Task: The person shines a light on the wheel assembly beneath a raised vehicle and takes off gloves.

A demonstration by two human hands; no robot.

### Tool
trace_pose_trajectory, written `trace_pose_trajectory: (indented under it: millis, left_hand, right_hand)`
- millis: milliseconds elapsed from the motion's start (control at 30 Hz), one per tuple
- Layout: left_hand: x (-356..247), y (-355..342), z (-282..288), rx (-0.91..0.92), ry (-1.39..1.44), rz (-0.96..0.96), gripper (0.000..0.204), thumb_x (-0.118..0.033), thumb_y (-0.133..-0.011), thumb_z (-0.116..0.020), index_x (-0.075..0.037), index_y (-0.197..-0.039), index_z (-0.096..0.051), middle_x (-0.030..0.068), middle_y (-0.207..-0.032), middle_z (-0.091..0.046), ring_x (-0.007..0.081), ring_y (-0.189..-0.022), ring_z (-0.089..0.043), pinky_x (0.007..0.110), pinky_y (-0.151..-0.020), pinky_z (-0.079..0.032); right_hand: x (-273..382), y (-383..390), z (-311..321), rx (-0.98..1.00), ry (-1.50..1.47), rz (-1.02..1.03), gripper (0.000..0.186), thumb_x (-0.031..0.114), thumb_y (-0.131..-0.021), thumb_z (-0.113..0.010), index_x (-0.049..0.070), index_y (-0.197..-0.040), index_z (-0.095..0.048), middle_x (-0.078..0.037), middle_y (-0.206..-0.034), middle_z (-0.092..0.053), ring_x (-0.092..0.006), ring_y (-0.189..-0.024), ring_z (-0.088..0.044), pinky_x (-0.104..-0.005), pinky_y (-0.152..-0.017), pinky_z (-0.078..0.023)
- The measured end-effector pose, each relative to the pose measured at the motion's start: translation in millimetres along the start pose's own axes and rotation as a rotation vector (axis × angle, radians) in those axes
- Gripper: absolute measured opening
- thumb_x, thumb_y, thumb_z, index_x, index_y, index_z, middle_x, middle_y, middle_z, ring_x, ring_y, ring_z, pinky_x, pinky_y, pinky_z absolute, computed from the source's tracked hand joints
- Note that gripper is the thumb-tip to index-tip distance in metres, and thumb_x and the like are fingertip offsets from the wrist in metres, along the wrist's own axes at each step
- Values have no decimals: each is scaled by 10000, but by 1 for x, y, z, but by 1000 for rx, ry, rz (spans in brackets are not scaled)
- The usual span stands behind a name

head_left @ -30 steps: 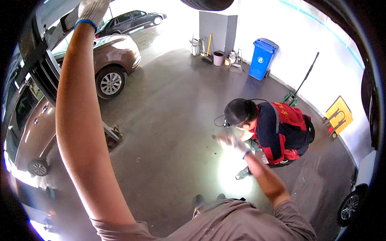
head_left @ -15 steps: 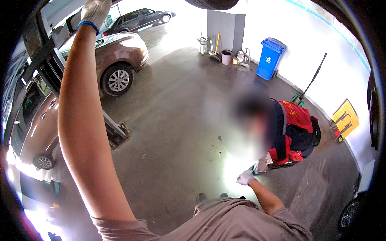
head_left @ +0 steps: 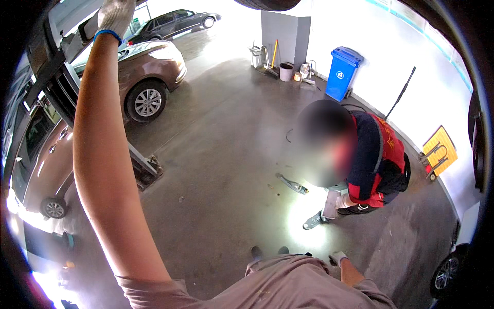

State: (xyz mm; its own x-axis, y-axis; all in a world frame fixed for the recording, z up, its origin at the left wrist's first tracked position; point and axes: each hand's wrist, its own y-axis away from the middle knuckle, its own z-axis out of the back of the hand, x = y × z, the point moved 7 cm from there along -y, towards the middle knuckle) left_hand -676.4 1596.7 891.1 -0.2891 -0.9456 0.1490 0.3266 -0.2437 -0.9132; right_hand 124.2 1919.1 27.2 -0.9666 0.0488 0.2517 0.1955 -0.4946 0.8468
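My left arm reaches up along the left side. My left hand (head_left: 116, 19), in a white knit glove with a blue cuff, is raised beside a dark metal part (head_left: 90, 30) at the upper edge; its fingertips are cut off there. My right hand (head_left: 337, 258), also gloved, hangs low beside my shirt, loosely bent with its fingers a little apart and nothing visible in it. In front of it a co-worker (head_left: 378, 159) in dark blue and red bends forward. A long grey and black object (head_left: 292, 183) shows near the co-worker's blurred head; whether it is held cannot be seen.
A bright light patch (head_left: 304, 226) lies on the floor by the co-worker's shoe (head_left: 312, 221). A brown car (head_left: 154, 64) and a lift post foot (head_left: 149, 172) stand left. Along the wall are a blue bin (head_left: 343, 72), buckets (head_left: 286, 72) and a yellow folding cart (head_left: 440, 149). A tyre (head_left: 270, 4) hangs overhead.
My right hand has drawn back from the co-worker toward my body. The co-worker has shifted, and the long grey and black object has come into view. My left hand stays raised.
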Motion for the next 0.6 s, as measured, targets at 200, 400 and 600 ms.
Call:
trace_pose_trajectory:
  millis: [200,400,600]
  left_hand:
    - [14,1,12,102,70,81,604,-65,-938,-277,-308,-1492,-271,239,-1279,-535,392,-1096,-577,420,-934,-480]
    - [-3,-2,23,100,54,52,587,-77,-942,-304,-279,-1493,-278,250,-1220,-568,387,-1039,-604,437,-875,-496]
    - [8,-3,10,-50,-72,-22,620,-69,-927,-350,-222,-1513,-217,234,-1230,-571,372,-1079,-587,422,-887,-499]
  right_hand:
    - [173,43,4,-26,19,448,368,267,-864,-598,-23,-1083,-652,-94,-839,-677,-168,-666,-610,-318,-630,-517]
    - [152,31,1,0,38,420,377,291,-873,-597,-7,-1094,-658,-98,-833,-682,-173,-665,-616,-328,-626,-512]
    - [-13,-17,-8,45,86,43,224,233,-856,-637,15,-899,-664,-85,-766,-655,-215,-669,-623,-362,-591,-503]
